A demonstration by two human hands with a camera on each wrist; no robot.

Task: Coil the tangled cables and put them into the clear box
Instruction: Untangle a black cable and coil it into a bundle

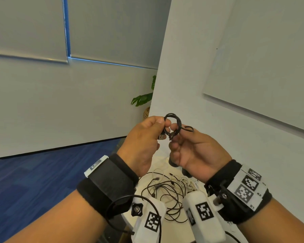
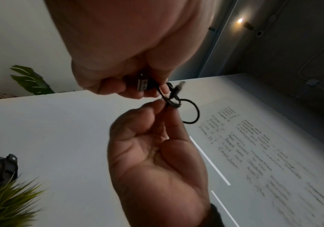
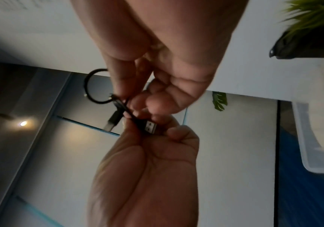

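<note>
**Both hands on one small black coil**

Head view: I see my left hand (image 1: pixel 144 137) and right hand (image 1: pixel 197 151) raised in front of me, each pinching the thin black USB cable (image 1: pixel 174 123), wound into a small coil between them. Below lies a tangle of loose black and white cables (image 1: pixel 167 190) on the white table (image 1: pixel 140 186).

Left wrist: the left hand's curled fingers (image 2: pixel 108 87) grip the silver USB plug (image 2: pixel 142 85).

Right wrist: fingertips (image 3: pixel 122 83) pinch the coil; a clear plastic box (image 3: pixel 309 138) sits at right.
</note>
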